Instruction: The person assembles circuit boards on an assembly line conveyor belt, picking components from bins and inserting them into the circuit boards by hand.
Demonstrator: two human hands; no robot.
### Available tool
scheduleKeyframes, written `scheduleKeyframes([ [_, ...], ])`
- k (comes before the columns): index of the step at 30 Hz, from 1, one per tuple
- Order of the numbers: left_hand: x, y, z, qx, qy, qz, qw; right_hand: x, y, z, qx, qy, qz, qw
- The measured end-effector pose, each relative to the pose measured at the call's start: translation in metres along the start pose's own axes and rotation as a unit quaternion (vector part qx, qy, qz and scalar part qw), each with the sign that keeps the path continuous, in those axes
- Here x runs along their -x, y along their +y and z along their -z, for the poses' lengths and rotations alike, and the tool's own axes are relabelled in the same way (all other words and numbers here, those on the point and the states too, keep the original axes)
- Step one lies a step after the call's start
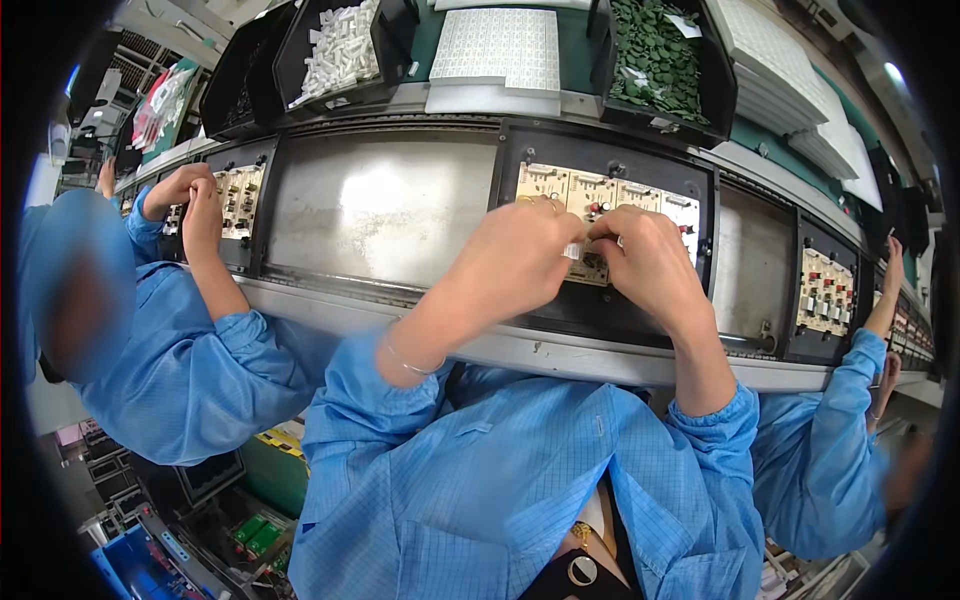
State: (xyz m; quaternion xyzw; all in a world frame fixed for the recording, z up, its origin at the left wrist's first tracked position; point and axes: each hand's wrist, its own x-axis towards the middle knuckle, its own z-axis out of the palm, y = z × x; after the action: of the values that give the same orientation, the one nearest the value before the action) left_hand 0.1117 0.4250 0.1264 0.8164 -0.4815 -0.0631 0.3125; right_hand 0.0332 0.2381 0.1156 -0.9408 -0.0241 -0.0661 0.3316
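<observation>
Both of my hands are over a tan circuit board panel (pixel 590 190) seated in a black carrier frame (pixel 690 160). My left hand (pixel 515 252) is closed, with a small white block-shaped part (pixel 573 251) between its fingertips at the board's middle. Close beside it, my right hand (pixel 652 262) is bent with thumb and forefinger pinched together over the board. Whatever lies between those right fingertips is too small to make out. Red, black and white components stand on the board, and my hands hide its lower part.
Behind the line stand a black bin of white parts (pixel 340 50), a stack of white foam sheets (pixel 497 50) and a black bin of green discs (pixel 655 60). Co-workers in blue sit on both sides, at another board (pixel 240 200) and near a board (pixel 827 292) on the right.
</observation>
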Motion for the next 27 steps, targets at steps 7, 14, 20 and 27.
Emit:
scheduleKeyframes([
  [7,-0.002,0.009,-0.009,-0.076,0.025,0.002,0.997,-0.003,-0.002,-0.003,0.016,-0.005,-0.002,1.000],
  [14,-0.005,0.009,-0.019,-0.102,0.023,-0.005,0.994,-0.012,0.002,0.014,-0.136,0.031,-0.078,0.987],
  [20,-0.008,0.003,-0.022,-0.117,0.030,-0.048,0.991,-0.020,0.018,0.023,-0.531,-0.008,-0.142,0.835],
  [27,-0.013,0.006,-0.020,-0.118,0.020,-0.036,0.992,-0.023,0.010,0.016,-0.693,0.022,-0.127,0.709],
])
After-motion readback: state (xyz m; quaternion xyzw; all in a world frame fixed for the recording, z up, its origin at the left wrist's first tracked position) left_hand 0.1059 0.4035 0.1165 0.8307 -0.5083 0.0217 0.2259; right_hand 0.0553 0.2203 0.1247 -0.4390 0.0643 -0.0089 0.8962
